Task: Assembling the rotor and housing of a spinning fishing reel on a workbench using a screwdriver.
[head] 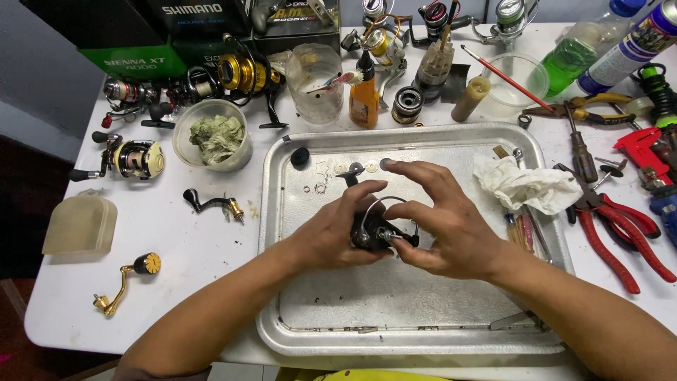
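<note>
Over the middle of a metal tray (423, 331), my left hand (331, 229) grips a black fishing reel body (372, 231) with a thin wire bail. My right hand (441, 222) meets it from the right: thumb and forefinger pinch at a small metal part on the reel, and the other fingers are spread. Several small washers and rings (338, 173) and a black knob (300, 156) lie on the tray just beyond the hands. A crumpled white tissue (525, 185) rests on the tray's right rim.
Red-handled pliers (617, 229) and other tools lie right of the tray. To the left are reel handles (127, 282), a baitcasting reel (134, 159) and a cup of rags (215, 134). Reels, bottles, an orange oil bottle (364, 99) and boxes crowd the back.
</note>
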